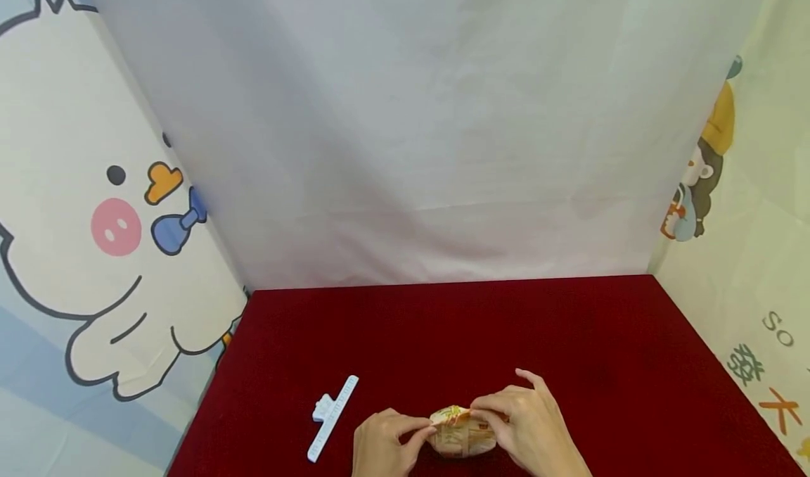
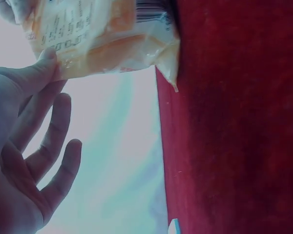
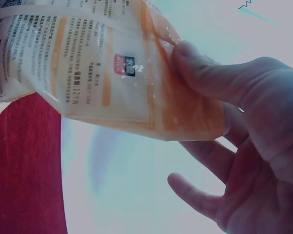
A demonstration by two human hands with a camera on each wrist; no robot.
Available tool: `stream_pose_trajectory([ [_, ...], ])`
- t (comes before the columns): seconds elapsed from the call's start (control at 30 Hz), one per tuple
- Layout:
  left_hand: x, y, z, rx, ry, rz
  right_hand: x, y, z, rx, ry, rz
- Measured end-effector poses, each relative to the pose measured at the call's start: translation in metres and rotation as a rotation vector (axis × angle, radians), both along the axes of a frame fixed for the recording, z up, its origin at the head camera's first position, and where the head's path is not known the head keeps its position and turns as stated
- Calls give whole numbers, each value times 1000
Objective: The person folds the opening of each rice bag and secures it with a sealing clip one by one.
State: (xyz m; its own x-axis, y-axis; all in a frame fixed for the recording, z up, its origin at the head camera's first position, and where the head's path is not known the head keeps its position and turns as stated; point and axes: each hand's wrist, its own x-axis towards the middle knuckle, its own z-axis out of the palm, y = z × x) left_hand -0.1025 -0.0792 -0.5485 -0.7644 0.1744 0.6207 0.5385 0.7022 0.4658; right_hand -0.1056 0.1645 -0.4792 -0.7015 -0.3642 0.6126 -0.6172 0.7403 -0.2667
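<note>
A printed plastic food bag (image 1: pixel 465 438), orange and clear, is held upright near the front of the red table. My left hand (image 1: pixel 387 443) pinches its upper left corner between thumb and forefinger; the other fingers are spread loosely in the left wrist view. At the upper right corner, my right hand (image 1: pixel 528 424) pinches the bag with its thumb on the printed face. Small text and a red and green logo show on the bag (image 3: pixel 88 68) in the right wrist view. What the bag contains cannot be made out.
A pale blue bar-shaped bag clip (image 1: pixel 332 418) lies on the red tablecloth (image 1: pixel 455 343), left of my left hand. A white cloth backdrop (image 1: pixel 443 125) rises behind the table. Cartoon-printed cloths hang at the left (image 1: pixel 57 146) and right (image 1: pixel 759 252) sides.
</note>
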Motion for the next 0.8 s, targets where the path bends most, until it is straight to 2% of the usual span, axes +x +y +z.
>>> stream_pose_trajectory([
  [0.13, -1, 0, -5, 25, 47, 17, -3, 0, -3, -20, -1, 6],
  [0.23, -3, 1, -8, 15, 127, 12, -3, -1, -8, -84, -31, -4],
  [0.37, -7, 1, -12, -15, 251, 10, -6, -5, -15, -252, -158, -26],
  [0.43, -8, 1, -13, -19, 282, 11, -8, -7, -18, -374, -248, -11],
  [0.57, -8, 1, -15, -19, 279, 8, -10, -9, -23, -602, -457, 35],
  [0.63, -7, 1, -15, -7, 249, 5, -9, -9, -23, -658, -543, 31],
  [0.7, -5, 0, -15, 4, 222, 2, -7, -11, -23, -640, -563, 8],
  [0.8, -4, 2, -14, 3, 205, -5, -6, -10, -23, -566, -498, -9],
])
